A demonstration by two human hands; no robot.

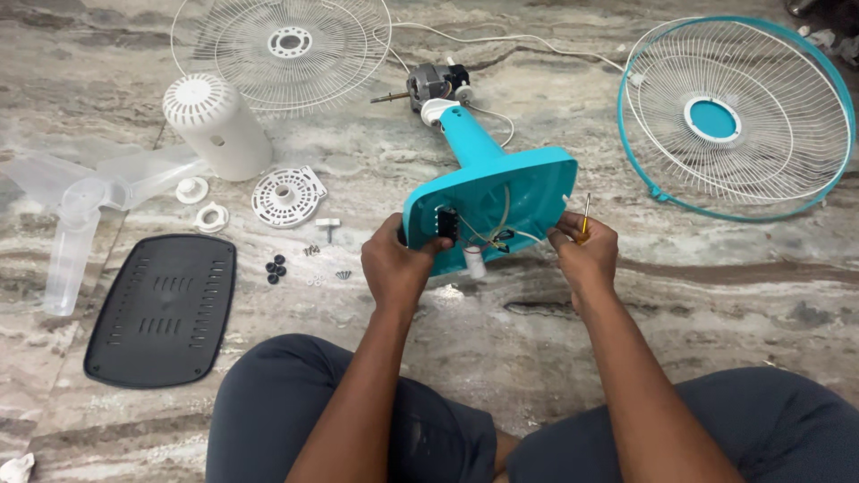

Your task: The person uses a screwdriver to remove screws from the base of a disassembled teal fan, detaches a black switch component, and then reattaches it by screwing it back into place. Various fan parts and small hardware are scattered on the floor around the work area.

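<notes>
Left hand point(395, 266) gripping upturned teal fan base point(501, 192) at floor's middle; right hand point(586, 251) closed around yellow screwdriver point(585, 215) beside base's edge.

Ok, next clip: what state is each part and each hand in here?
Teal fan base: tipped on its side, underside open, wiring exposed.
Black base cover: off, flat on the floor.
Motor: bare, still on the stand's neck.
Teal-rimmed grille: detached, lying flat.
White grille: detached, lying flat.
Clear blade: removed, on the floor.
Left hand: gripping the base's edge.
Right hand: closed on a screwdriver.
</notes>
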